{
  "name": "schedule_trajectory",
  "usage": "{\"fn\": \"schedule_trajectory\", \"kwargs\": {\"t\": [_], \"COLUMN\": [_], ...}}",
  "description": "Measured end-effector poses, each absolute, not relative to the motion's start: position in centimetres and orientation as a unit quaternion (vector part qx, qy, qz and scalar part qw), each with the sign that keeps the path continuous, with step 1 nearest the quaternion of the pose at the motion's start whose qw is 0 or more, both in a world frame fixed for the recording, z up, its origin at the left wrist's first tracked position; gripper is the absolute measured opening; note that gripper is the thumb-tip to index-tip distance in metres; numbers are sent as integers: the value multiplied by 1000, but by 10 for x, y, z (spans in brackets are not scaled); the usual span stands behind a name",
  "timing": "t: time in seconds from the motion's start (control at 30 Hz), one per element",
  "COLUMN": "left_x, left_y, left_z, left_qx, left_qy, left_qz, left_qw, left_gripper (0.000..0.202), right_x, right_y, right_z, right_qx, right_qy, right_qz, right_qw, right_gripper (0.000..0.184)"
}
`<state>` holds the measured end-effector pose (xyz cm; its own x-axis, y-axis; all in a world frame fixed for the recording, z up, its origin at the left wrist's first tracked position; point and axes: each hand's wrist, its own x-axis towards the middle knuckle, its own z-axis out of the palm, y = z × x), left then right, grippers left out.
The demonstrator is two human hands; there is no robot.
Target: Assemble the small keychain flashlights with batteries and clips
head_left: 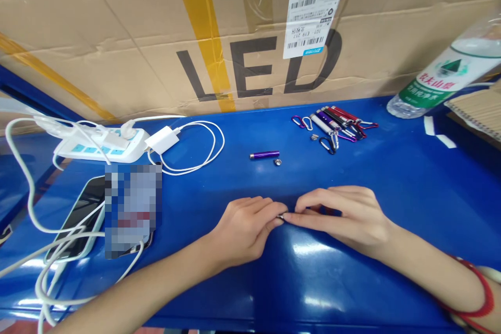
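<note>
My left hand [250, 227] is closed in a pinch on a small dark, shiny metal piece [281, 216], mostly covered by the fingertips. From the other side my right hand [348, 214] meets the same piece with a fingertip, its other fingers curled. What kind of part it is cannot be made out. Beyond the hands a purple metal tube [265, 155], like a small penlight body, lies on the blue table [219, 188]. A small round silver cap [277, 162] sits beside the tube's right end.
Several penlights [332, 120] with carabiner clips lie at the back right, near a water bottle [434, 78]. A large cardboard box [136, 36] stands behind. On the left are a power strip [105, 146], a white charger [162, 140], loose cables and a phone [80, 219].
</note>
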<state>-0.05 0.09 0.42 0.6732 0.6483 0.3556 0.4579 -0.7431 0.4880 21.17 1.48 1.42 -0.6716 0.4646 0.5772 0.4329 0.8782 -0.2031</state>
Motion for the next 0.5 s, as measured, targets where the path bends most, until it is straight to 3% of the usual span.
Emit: {"fn": "schedule_trajectory", "kwargs": {"t": [0.2, 0.5], "left_x": [1, 0], "left_y": [2, 1], "left_z": [4, 6], "left_qx": [906, 909], "left_qy": [298, 281], "left_qz": [252, 205], "left_qw": [163, 229], "left_gripper": [27, 17], "right_x": [208, 208], "right_y": [16, 15], "right_z": [12, 8], "right_qx": [-250, -265], "right_qy": [-907, -884], "right_qz": [74, 183], "right_qw": [331, 338], "right_gripper": [16, 21]}}
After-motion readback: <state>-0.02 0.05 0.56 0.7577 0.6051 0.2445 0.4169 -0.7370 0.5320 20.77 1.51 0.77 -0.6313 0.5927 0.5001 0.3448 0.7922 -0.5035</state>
